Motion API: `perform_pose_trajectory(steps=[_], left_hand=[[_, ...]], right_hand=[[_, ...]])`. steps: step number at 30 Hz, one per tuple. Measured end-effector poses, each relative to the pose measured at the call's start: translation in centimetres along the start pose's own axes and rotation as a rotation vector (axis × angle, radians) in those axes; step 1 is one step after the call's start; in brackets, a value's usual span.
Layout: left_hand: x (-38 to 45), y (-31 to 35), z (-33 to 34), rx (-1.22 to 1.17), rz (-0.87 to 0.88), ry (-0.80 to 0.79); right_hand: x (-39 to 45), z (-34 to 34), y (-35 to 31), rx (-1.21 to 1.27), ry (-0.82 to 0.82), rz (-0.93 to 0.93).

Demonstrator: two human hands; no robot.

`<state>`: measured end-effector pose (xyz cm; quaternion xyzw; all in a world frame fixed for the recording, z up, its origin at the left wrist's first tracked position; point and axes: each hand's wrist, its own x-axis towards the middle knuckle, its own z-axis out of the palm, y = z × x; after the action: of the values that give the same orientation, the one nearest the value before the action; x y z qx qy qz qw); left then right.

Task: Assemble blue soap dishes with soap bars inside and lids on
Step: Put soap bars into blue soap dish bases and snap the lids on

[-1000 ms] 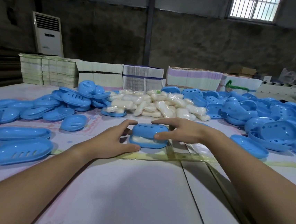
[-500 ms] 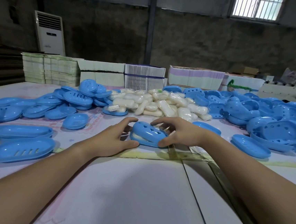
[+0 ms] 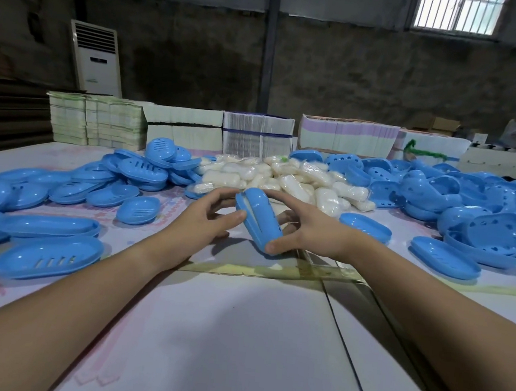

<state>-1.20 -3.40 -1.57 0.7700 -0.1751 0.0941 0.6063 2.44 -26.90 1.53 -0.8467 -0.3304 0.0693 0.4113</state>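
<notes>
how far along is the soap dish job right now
Done: no finished stack is clearly in view. In hand: one closed soap dish, tipped on edge, with a pale strip showing in its seam. The left hand and right hand hold it between them. Left: most of it. A heap of wrapped soap bars sits behind, loose trays lie at left and a pile of lids at right.

- A small packing workshop or warehouse room: bare, stained concrete walls [image 3: 387, 81] and a barred window [image 3: 457, 12] high up.
- Heaps of blue plastic soap-dish parts [image 3: 470, 203] and a pile of white wrapped soap bars [image 3: 283, 179] cover the wide white tabletop [image 3: 237, 335].
- Bundled stacks of flat cartons [image 3: 256, 135] line the far edge.
- A white floor-standing air conditioner [image 3: 96, 57] stands by the wall.
</notes>
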Motion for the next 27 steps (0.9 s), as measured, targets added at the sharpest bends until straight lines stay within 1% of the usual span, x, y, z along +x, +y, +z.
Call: perform_pose_trajectory(steps=[6,9,22,27], left_hand=[[-0.23,0.13,0.09,-0.071,-0.037,-0.052],[-0.21,0.05,0.18,-0.090,-0.044,-0.036],[-0.08,-0.33,-0.25,-0.118,-0.018,-0.052],[-0.20,-0.14,0.00,-0.161,-0.009,-0.070]], right_hand=[[0.13,0.83,0.00,0.054,0.010,-0.025],[0.07,0.82,0.05,0.069,0.011,-0.061],[0.17,0.66,0.21,0.042,-0.001,-0.062],[0.21,0.57,0.35,0.070,-0.056,-0.046]])
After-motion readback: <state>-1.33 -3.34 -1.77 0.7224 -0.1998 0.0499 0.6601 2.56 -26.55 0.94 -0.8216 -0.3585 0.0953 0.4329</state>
